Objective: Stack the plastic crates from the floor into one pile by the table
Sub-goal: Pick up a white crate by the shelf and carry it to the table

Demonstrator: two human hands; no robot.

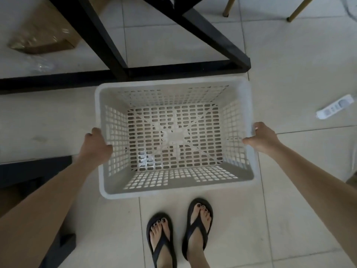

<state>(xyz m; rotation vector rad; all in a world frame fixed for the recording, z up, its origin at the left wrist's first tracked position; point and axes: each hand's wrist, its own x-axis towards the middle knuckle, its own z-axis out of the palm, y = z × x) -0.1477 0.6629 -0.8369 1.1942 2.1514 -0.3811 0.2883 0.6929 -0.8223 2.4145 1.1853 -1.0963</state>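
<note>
Both hands hold a pale perforated plastic crate (193, 187) by its side rims, just in front of a black metal frame (212, 35).

At far left a piece of brown cardboard (44, 33) lies on the tiled floor (289, 64) behind the frame. The left arm reaches forward, nearly straight, and the left hand (94, 146) grips the crate's left rim, knuckles up and fingers (96, 132) curled over the edge. The crate sits level and open side up between the hands, its far rim near the frame's lower bar; whether it rests on the floor or is lifted clear cannot be told. Below it stand two feet in black flip-flops (161, 238). The right arm is also stretched out, and the right hand (262, 138) grips the right rim, its thumb inside the wall. A white power strip (336, 107) lies on the floor at far right.
</note>
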